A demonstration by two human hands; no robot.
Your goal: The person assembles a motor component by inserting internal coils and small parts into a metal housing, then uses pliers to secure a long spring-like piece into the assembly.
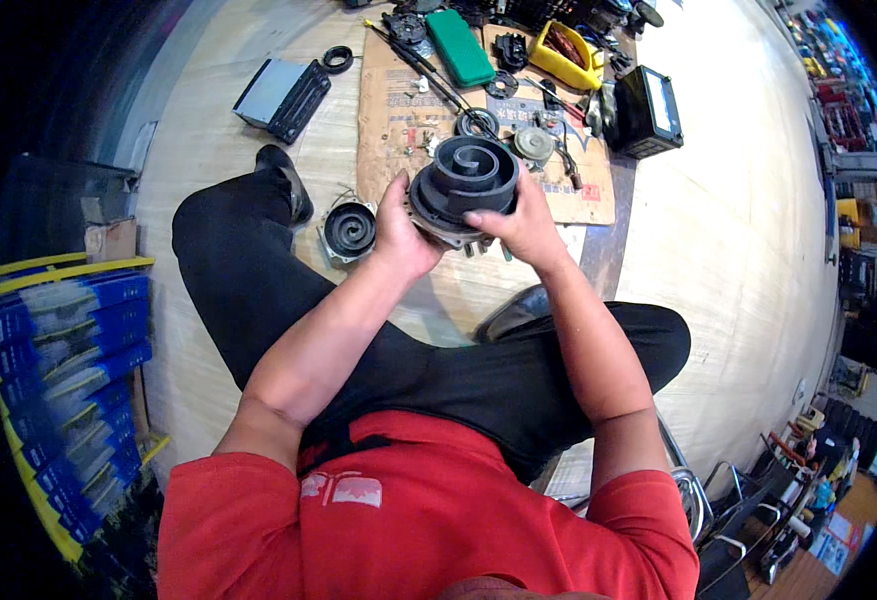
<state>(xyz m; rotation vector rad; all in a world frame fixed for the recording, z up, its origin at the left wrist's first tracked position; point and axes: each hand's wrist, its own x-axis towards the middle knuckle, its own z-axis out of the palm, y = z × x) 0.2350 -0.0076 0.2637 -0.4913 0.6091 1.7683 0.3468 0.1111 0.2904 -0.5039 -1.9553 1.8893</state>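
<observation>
Between my two hands, above the floor and beyond my knees, is a dark grey compressor scroll (470, 165) with its spiral wall facing up. It sits on a wider round base with metal fittings beneath. My left hand (404, 236) is closed around the base's left side. My right hand (526, 226) grips the right side, its thumb lying over the front of the spiral part. Some fingers of both hands are hidden under or behind it. Just left of my left hand, a second spiral part (348, 230) in a light metal housing rests on the floor.
A cardboard sheet (383, 120) ahead bears a green case (460, 48), a yellow container (592, 78), a round metal disc (533, 145) and tools. Left of it lie a car-stereo-like box (283, 100) and a black ring (337, 60). A black box with a screen (648, 115) stands right.
</observation>
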